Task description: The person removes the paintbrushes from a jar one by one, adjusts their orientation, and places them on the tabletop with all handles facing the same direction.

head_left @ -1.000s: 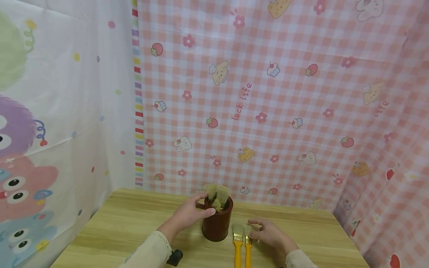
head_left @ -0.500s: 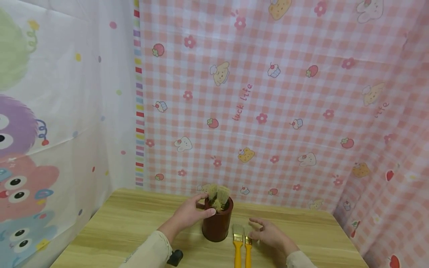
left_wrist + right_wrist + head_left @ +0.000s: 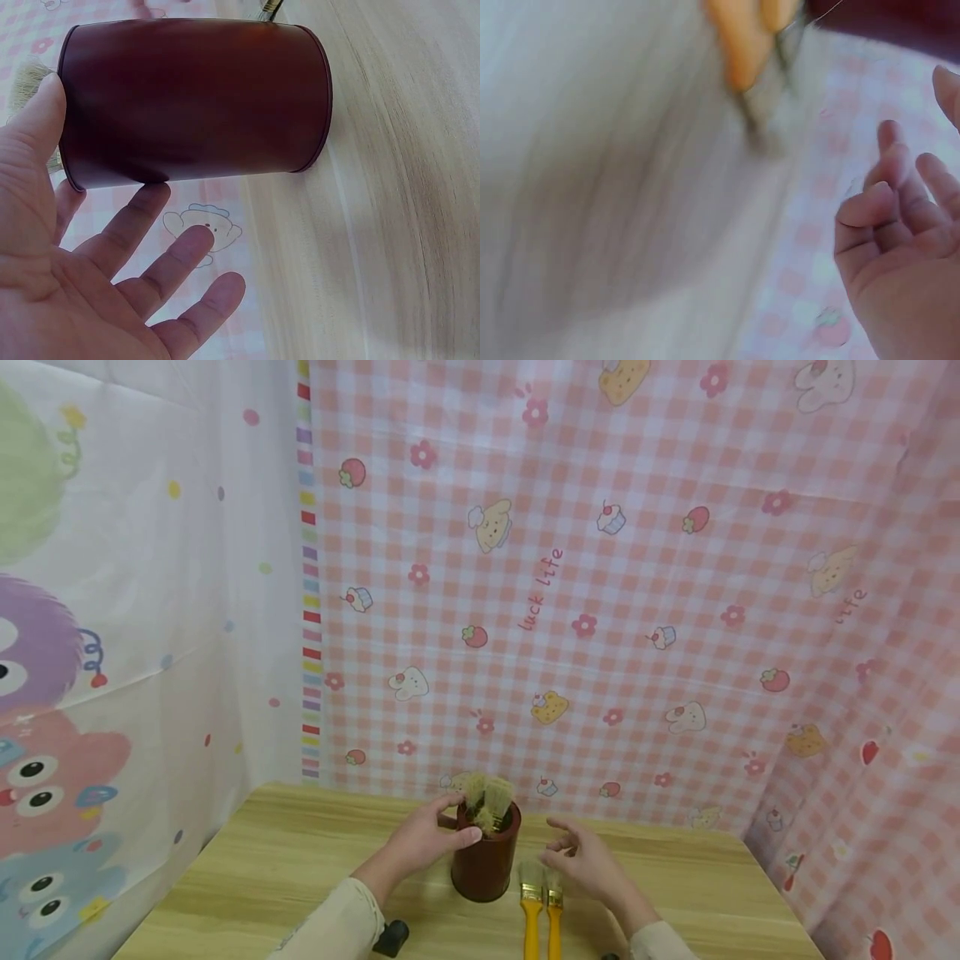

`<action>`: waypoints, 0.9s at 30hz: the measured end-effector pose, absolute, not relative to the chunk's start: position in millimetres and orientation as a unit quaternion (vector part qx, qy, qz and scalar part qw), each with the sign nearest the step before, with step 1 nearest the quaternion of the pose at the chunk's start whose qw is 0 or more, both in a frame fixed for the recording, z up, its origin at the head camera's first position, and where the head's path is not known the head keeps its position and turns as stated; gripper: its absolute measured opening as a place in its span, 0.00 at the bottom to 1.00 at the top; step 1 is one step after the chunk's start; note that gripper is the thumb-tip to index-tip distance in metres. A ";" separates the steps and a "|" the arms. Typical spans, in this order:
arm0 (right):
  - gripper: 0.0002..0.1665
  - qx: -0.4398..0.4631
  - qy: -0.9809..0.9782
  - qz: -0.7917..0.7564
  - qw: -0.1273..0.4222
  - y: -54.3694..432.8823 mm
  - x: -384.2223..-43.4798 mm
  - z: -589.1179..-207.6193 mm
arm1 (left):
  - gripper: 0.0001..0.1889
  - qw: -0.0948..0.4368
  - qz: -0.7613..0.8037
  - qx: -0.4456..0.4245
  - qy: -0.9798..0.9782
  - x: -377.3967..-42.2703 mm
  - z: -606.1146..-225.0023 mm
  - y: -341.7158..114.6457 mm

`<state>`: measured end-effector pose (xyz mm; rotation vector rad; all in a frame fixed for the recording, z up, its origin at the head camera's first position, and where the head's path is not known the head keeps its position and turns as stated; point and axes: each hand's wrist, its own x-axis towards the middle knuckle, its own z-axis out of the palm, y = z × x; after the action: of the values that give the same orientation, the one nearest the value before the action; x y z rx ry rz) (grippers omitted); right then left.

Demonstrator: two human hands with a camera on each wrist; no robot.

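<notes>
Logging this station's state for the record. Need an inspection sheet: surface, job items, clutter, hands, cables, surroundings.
Surface: wood-grain table.
Job items: dark red-brown cup, upright, with brushes in it, bristles up; two yellow-handled brushes lie beside it, handle ends out of frame.
Clutter: black object near the left sleeve, identity unclear; dark object at the bottom edge, mostly cut off.
Hands: left hand touches the cup's rim; right hand, near the lying brushes, holds nothing.
Cables: nothing seen.
Surroundings: pink checked cloth behind; white cartoon-print cloth at left.
</notes>
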<state>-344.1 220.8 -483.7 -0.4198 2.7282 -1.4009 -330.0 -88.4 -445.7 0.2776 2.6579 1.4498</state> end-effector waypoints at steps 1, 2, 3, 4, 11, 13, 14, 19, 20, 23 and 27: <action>0.38 -0.138 0.880 -0.454 0.019 216.9 -343.5 -480.5 | 0.44 0.050 0.477 0.091 0.873 -329.6 -445.3 -88.5; 0.37 -0.140 0.878 -0.458 0.015 212.8 -342.5 -477.0 | 0.44 0.049 0.477 0.092 0.872 -329.4 -445.1 -88.6; 0.36 -0.143 0.877 -0.459 0.009 208.7 -341.1 -473.6 | 0.44 0.048 0.477 0.093 0.872 -329.2 -445.0 -88.7; 0.34 -0.147 0.872 -0.467 0.008 204.5 -339.6 -470.1 | 0.44 0.047 0.478 0.094 0.872 -329.1 -444.8 -88.7; 0.30 -0.193 0.839 -0.508 -0.001 177.6 -327.9 -451.9 | 0.44 0.048 0.483 0.097 0.869 -328.7 -444.9 -88.8; 0.30 -0.196 0.833 -0.517 -0.009 172.0 -325.7 -449.8 | 0.44 0.048 0.481 0.099 0.870 -328.5 -444.7 -88.8; 0.30 -0.198 0.832 -0.518 -0.015 169.8 -325.6 -449.1 | 0.44 0.047 0.480 0.099 0.870 -328.3 -444.5 -88.7; 0.29 -0.206 0.836 -0.508 -0.034 160.7 -326.1 -445.3 | 0.44 0.045 0.476 0.103 0.872 -327.5 -443.9 -88.8; 0.29 -0.208 0.837 -0.505 -0.035 158.9 -326.1 -444.5 | 0.44 0.046 0.476 0.103 0.872 -327.5 -443.9 -88.9; 0.29 -0.219 0.843 -0.489 -0.044 152.9 -325.6 -443.0 | 0.44 0.046 0.478 0.107 0.871 -327.5 -444.3 -89.4; 0.29 -0.237 0.856 -0.454 -0.069 146.8 -326.9 -443.6 | 0.44 0.043 0.478 0.111 0.870 -326.6 -443.7 -89.8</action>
<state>-326.9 146.8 -443.6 -0.7782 2.8157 -1.4924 -326.6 -89.8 -443.7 0.3410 2.6618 1.4621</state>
